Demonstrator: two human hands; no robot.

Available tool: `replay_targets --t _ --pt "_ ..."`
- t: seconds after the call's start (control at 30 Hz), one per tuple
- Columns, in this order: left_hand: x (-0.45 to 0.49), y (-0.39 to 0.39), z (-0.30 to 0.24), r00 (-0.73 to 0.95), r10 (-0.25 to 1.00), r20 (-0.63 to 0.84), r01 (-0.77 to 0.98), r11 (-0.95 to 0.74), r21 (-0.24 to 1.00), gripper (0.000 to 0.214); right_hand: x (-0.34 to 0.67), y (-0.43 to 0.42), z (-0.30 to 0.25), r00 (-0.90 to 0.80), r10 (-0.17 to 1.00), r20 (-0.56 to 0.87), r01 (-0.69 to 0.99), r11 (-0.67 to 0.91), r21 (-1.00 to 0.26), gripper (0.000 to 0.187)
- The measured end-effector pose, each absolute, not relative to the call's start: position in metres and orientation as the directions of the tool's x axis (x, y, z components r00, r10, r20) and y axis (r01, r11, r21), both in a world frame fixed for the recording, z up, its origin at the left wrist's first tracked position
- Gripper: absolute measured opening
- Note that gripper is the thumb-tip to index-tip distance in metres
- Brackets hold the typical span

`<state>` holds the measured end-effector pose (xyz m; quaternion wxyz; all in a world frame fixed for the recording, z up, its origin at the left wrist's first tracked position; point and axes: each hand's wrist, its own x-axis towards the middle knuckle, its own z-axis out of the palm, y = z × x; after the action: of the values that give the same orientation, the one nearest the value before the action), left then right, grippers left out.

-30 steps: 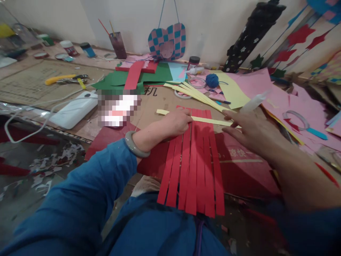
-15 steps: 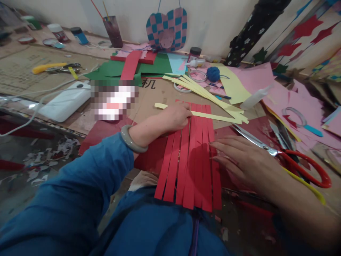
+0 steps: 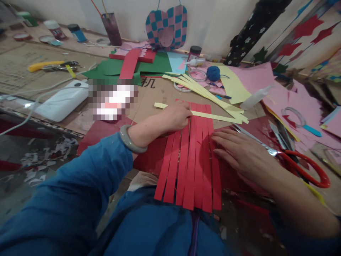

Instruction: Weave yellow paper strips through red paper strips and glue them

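A sheet of red paper (image 3: 198, 156), slit lengthwise into several strips, lies in front of me and its loose ends reach over my lap. Across its far end runs a thin yellow paper strip (image 3: 213, 116). My left hand (image 3: 174, 115) is closed over that strip, fingertips pinched at the red sheet, and it hides the strip's middle part. My right hand (image 3: 237, 149) lies flat, fingers stretched out, at the right edge of the red sheet, holding nothing. Beyond, more yellow paper strips (image 3: 202, 93) lie in a loose fan.
Scissors with red handles (image 3: 306, 167) lie to the right, partly behind my right hand. A glue bottle (image 3: 257, 96), blue yarn ball (image 3: 213, 73) and tape roll (image 3: 293, 117) sit farther off. At left are a white power bank (image 3: 62, 101) and a yellow-handled cutter (image 3: 48, 65).
My right hand has shifted slightly, its fingers now closer together at the red sheet's edge. The left hand and yellow strip stay in place.
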<state>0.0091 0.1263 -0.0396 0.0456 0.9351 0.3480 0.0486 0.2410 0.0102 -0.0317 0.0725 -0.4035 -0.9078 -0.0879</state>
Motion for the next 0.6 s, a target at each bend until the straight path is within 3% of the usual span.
replay_targets --t 0.23,0.43,0.6 --pt "0.008 0.127 -0.041 0.758 0.648 0.075 0.639 -0.761 0.116 0.038 0.237 0.011 -0.031 -0.695 0.697 0.176 0.716 0.694 0.078 0.041" --pt "0.009 0.127 -0.040 0.753 0.655 0.066 0.644 -0.754 0.129 0.038 0.232 0.039 -0.016 -0.589 0.802 0.102 0.806 0.591 0.008 0.040" --pt "0.010 0.127 -0.039 0.759 0.650 0.050 0.642 -0.758 0.111 0.035 0.204 0.084 -0.007 -0.484 0.875 -0.019 0.875 0.484 0.026 0.035"
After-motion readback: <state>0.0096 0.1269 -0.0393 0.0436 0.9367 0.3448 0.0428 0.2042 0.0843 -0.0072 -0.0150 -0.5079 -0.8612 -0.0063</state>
